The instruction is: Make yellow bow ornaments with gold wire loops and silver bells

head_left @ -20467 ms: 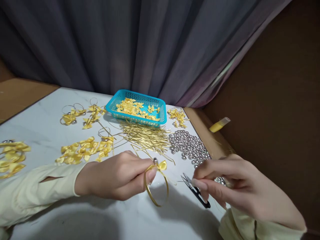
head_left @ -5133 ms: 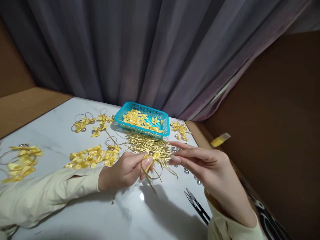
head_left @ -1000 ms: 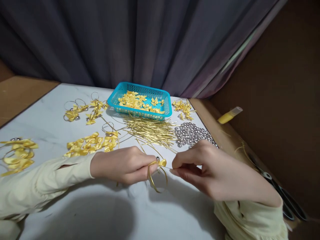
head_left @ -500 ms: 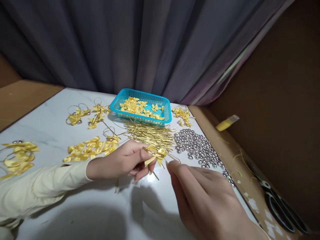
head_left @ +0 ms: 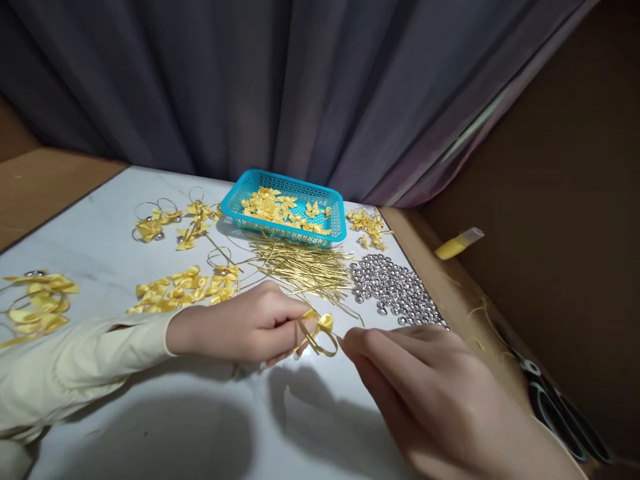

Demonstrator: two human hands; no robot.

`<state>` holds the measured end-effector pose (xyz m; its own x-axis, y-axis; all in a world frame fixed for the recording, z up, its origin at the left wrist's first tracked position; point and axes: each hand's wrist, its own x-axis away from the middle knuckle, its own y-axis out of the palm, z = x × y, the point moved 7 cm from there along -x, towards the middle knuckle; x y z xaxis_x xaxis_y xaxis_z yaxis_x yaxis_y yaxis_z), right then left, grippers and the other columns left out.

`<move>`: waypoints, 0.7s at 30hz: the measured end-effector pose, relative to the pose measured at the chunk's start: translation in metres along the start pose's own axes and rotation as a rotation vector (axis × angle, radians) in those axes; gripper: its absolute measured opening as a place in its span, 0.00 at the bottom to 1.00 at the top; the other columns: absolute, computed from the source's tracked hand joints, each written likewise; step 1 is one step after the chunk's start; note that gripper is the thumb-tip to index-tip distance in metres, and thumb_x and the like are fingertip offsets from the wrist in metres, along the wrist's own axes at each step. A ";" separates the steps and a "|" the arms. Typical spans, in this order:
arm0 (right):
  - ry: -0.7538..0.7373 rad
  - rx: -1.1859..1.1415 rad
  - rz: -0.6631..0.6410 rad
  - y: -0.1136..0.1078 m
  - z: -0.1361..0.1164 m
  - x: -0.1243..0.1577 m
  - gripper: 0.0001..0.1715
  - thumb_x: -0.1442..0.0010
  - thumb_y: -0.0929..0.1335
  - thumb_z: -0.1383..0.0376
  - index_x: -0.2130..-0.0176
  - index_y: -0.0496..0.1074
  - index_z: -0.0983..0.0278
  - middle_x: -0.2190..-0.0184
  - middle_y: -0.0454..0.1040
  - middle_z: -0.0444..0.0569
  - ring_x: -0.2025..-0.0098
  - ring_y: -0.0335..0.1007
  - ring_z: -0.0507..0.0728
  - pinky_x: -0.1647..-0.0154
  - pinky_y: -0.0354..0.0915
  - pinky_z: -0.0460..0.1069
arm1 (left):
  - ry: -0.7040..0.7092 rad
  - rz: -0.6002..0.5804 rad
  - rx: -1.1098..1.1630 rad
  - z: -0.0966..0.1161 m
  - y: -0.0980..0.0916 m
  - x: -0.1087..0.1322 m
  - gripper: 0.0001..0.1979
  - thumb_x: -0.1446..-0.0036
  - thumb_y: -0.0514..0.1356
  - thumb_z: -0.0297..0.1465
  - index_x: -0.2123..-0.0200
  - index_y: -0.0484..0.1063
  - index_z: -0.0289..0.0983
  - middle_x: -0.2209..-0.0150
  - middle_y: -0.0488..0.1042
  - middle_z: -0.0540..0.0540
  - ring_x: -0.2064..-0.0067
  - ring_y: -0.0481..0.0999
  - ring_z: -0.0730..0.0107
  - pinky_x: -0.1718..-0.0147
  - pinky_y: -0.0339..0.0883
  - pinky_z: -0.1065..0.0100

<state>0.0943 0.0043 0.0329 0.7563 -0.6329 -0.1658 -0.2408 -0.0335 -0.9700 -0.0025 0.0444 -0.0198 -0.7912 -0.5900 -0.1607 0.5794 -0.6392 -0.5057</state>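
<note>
Upper frame was filled by a dark curtain [head_left: 240, 80], middle and lower left by a white tabletop [head_left: 165, 407]. Right hand [head_left: 425, 380] was curled at lower right; its hold can't be told. Left hand [head_left: 245, 330] was pinched shut below center. Blue basket [head_left: 338, 230] was set above it, gold strips [head_left: 300, 263] laid below basket, silver beads [head_left: 395, 287] heaped center right. Yellow bow [head_left: 324, 323] with gold loop [head_left: 329, 355] was gripped in left-hand fingertips, just below center.

No readable text, labels, numbers or signs.
</note>
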 end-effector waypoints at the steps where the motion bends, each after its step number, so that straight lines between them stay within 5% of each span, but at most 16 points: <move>1: -0.006 -0.017 -0.040 0.000 0.001 0.000 0.15 0.40 0.57 0.74 0.75 0.62 0.65 0.82 0.63 0.44 0.83 0.54 0.49 0.80 0.51 0.48 | 0.021 -0.004 -0.044 0.002 0.001 0.000 0.15 0.42 0.46 0.24 0.80 0.60 0.36 0.85 0.63 0.55 0.83 0.63 0.81 0.81 0.57 0.80; 9: -0.014 -0.106 -0.193 0.005 0.010 0.002 0.13 0.41 0.59 0.73 0.76 0.60 0.64 0.83 0.62 0.43 0.82 0.54 0.49 0.81 0.48 0.48 | 0.063 -0.098 -0.251 0.002 0.014 -0.001 0.13 0.41 0.46 0.25 0.78 0.54 0.38 0.83 0.50 0.56 0.82 0.54 0.78 0.81 0.48 0.73; 21: 0.018 -0.184 -0.236 0.004 0.013 0.004 0.13 0.41 0.58 0.74 0.75 0.61 0.65 0.83 0.61 0.42 0.81 0.55 0.48 0.79 0.47 0.47 | -0.001 -0.083 -0.197 0.001 0.011 0.000 0.14 0.40 0.45 0.26 0.78 0.58 0.36 0.83 0.57 0.56 0.82 0.58 0.80 0.80 0.53 0.76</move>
<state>0.1043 0.0118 0.0265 0.7939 -0.6046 0.0651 -0.1672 -0.3200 -0.9326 0.0043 0.0370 -0.0243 -0.8346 -0.5397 -0.1106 0.4624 -0.5772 -0.6731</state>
